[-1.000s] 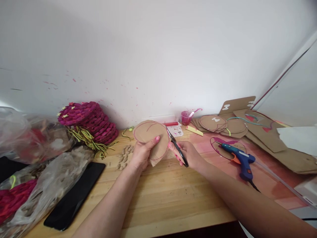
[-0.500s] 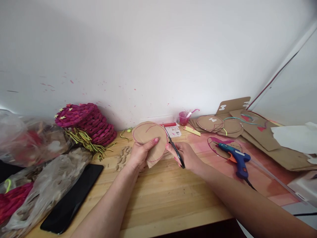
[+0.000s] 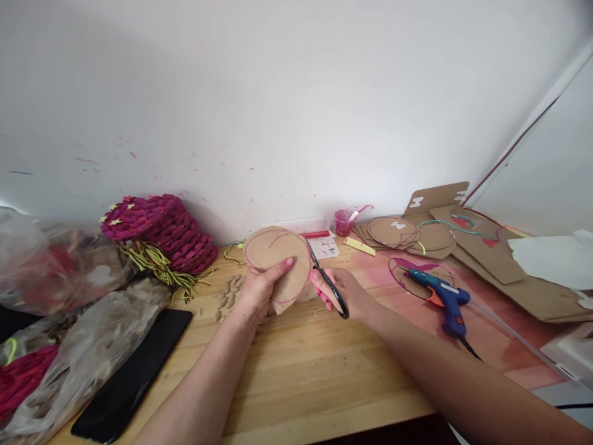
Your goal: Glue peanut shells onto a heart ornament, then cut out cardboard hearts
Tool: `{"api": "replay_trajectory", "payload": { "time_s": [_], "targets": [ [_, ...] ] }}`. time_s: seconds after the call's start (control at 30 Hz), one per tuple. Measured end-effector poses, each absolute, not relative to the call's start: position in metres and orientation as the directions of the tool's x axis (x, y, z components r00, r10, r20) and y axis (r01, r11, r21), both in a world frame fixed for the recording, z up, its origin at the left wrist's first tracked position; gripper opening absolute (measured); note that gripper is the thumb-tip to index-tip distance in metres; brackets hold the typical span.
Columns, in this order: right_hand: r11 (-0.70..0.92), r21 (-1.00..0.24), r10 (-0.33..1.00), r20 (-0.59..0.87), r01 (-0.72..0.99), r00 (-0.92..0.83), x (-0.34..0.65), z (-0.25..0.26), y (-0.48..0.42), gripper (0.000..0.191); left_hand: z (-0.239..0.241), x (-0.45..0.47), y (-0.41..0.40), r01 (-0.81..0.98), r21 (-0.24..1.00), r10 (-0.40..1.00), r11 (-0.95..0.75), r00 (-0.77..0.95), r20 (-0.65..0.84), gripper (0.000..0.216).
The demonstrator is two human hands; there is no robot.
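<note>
My left hand [image 3: 264,285] grips a roundish piece of brown cardboard [image 3: 273,250] by its lower part, thumb flat on the face. A pink outline runs close to the cardboard's edge, and a short pink curve is drawn near the top. Scissors [image 3: 320,267] with black handles are in my right hand [image 3: 345,290], its fingers closed through the loops. Their blades meet the right edge of the cardboard. Beneath and left of the cardboard, several peanuts in their shells [image 3: 227,293] lie on the wooden table [image 3: 296,383].
A blue glue gun [image 3: 440,293] rests on a pink-stained area at right. Cardboard discs [image 3: 393,232] and sheets lie behind it, beside a pink cup [image 3: 343,222]. At left are stacked magenta braided pieces [image 3: 180,235], plastic bags [image 3: 97,352] and a black phone [image 3: 134,377].
The cardboard and my left hand have shifted slightly left. The scissors' handles have spread a little, and the fingers of my right hand have loosened.
</note>
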State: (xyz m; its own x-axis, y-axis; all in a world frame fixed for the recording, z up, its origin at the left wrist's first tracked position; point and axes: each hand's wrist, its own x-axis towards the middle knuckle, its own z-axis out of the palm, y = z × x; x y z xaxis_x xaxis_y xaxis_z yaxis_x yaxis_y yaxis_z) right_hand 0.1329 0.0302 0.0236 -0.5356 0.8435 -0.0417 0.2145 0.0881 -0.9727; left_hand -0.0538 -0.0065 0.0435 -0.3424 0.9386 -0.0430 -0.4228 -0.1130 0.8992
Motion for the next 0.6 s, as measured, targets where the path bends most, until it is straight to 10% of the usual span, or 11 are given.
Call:
{"api": "replay_trajectory", "payload": {
  "time_s": [0.6],
  "targets": [
    [0.15,-0.943,0.854,-0.027,0.297,-0.519,0.1338,0.0254,0.0273,0.061,0.0443,-0.0523,-0.009,-0.381,0.915,0.949,-0.133,-0.316,0.006,0.079]
  ]
}}
